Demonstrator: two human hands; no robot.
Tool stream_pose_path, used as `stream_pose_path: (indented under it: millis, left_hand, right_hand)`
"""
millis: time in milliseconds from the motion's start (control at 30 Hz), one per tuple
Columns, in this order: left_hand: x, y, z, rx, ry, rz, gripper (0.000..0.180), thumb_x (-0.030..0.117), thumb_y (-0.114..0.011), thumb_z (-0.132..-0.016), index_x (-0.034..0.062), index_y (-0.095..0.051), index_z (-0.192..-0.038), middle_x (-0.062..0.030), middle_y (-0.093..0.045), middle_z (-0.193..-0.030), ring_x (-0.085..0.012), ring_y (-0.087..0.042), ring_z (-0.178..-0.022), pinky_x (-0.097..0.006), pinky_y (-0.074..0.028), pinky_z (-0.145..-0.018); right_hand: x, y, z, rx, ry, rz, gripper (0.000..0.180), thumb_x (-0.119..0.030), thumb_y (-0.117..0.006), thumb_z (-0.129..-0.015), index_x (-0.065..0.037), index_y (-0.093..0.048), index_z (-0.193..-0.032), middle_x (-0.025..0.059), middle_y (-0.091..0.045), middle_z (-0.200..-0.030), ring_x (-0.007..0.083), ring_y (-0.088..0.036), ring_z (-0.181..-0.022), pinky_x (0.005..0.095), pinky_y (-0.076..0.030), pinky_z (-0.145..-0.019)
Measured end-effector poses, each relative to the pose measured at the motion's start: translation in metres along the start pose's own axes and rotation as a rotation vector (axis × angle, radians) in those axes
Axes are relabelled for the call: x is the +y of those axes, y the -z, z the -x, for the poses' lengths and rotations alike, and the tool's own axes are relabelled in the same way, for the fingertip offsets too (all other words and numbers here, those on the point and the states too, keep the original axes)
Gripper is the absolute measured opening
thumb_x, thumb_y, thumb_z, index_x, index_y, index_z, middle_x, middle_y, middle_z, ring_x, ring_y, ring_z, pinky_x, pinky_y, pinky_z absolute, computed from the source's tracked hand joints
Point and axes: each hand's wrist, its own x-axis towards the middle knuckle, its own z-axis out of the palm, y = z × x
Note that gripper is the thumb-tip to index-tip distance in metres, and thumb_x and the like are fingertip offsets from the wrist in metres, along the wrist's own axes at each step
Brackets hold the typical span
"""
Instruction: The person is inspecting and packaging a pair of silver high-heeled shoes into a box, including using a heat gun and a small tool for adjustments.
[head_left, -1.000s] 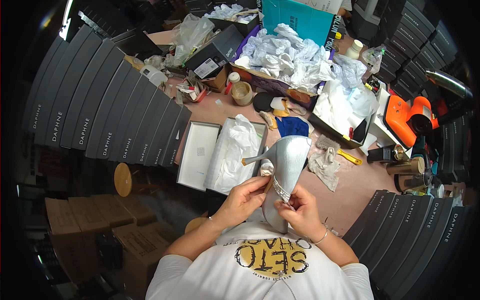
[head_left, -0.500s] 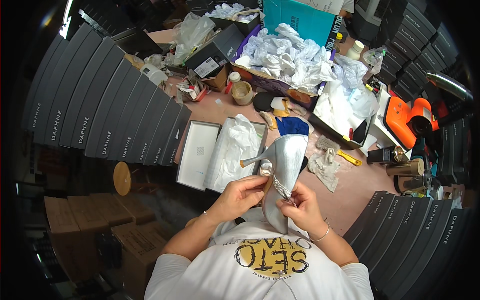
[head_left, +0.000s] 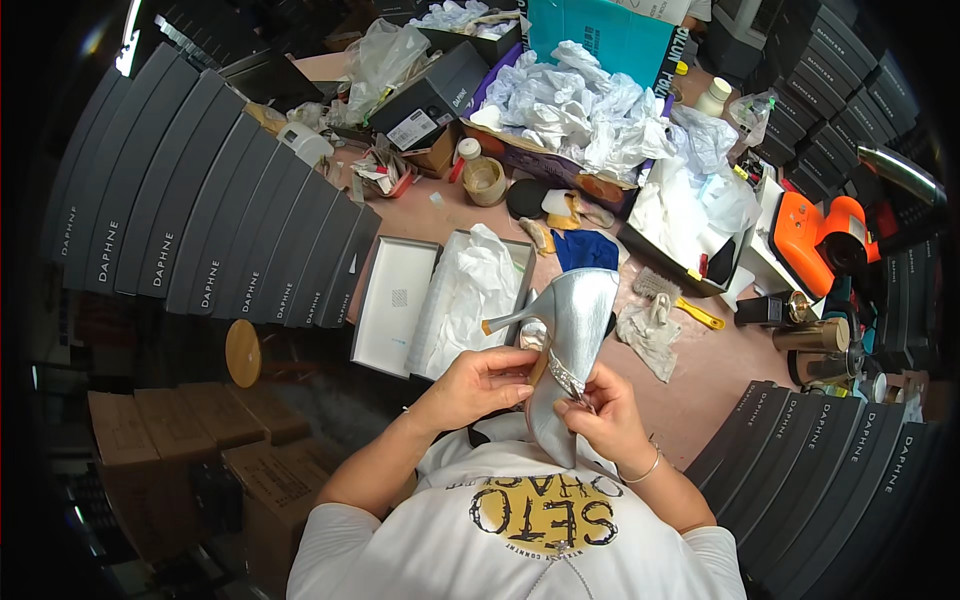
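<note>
A silver high-heeled shoe (head_left: 578,320) is held in front of my chest, toe down and heel jutting to the left. Across it runs a sparkling, stone-set strap (head_left: 566,378). My left hand (head_left: 487,388) is closed on the shoe's sole side, its fingertips partly hidden behind it. From the other side my right hand (head_left: 608,412) pinches the shoe by the strap's right end; a small part between its fingers is too small to make out. Beyond the shoe, an open shoebox (head_left: 478,262) with crumpled white paper lies beside its pale lid (head_left: 395,300).
Stacked dark shoeboxes (head_left: 200,200) wall the left side, and more boxes (head_left: 810,470) stand at near right. On the pink table are a grey rag (head_left: 648,335), a yellow-handled brush (head_left: 698,313), a blue cloth (head_left: 585,250) and a glue jar (head_left: 484,182). A paper-filled carton (head_left: 570,110) stands behind.
The fingers of my left hand have shifted slightly on the shoe. The shoe and my right hand have hardly moved.
</note>
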Motion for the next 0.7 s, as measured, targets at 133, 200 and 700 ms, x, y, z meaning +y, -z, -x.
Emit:
stream_pose_path:
  millis: [133, 200, 700]
  left_hand:
    - [0.0004, 0.0024, -0.0002, -0.002, 0.033, 0.038, 0.047, 0.0, -0.065, -0.086, -0.0079, -0.049, -0.13, -0.0142, -0.059, -0.121, -0.0197, -0.057, -0.111, -0.033, -0.048, -0.096]
    - [0.0027, 0.0028, -0.0003, -0.001, 0.056, 0.084, 0.047, 0.0, -0.065, -0.086, -0.0078, -0.049, -0.13, -0.014, -0.059, -0.121, -0.0197, -0.058, -0.111, -0.033, -0.048, -0.096]
    - [0.0018, 0.0035, -0.0008, -0.009, 0.033, 0.031, 0.046, -0.001, -0.067, -0.085, -0.0077, -0.051, -0.128, -0.0136, -0.06, -0.119, -0.0198, -0.059, -0.108, -0.033, -0.049, -0.095]
  right_hand:
    - [-0.0002, 0.0001, 0.0001, -0.003, 0.0, 0.002, 0.036, 0.01, -0.06, -0.081, 0.002, -0.055, -0.115, 0.0016, -0.059, -0.105, 0.0024, -0.056, -0.09, 0.0174, -0.046, -0.074]
    - [-0.001, 0.0001, 0.0001, -0.002, -0.007, 0.003, 0.037, 0.011, -0.06, -0.08, 0.002, -0.054, -0.116, 0.0018, -0.059, -0.105, 0.0027, -0.056, -0.09, 0.0176, -0.046, -0.075]
    - [0.0011, -0.0027, 0.0016, 0.004, -0.01, -0.011, 0.039, 0.012, -0.059, -0.08, 0.0, -0.055, -0.117, -0.0006, -0.058, -0.105, 0.0005, -0.053, -0.087, 0.0166, -0.044, -0.074]
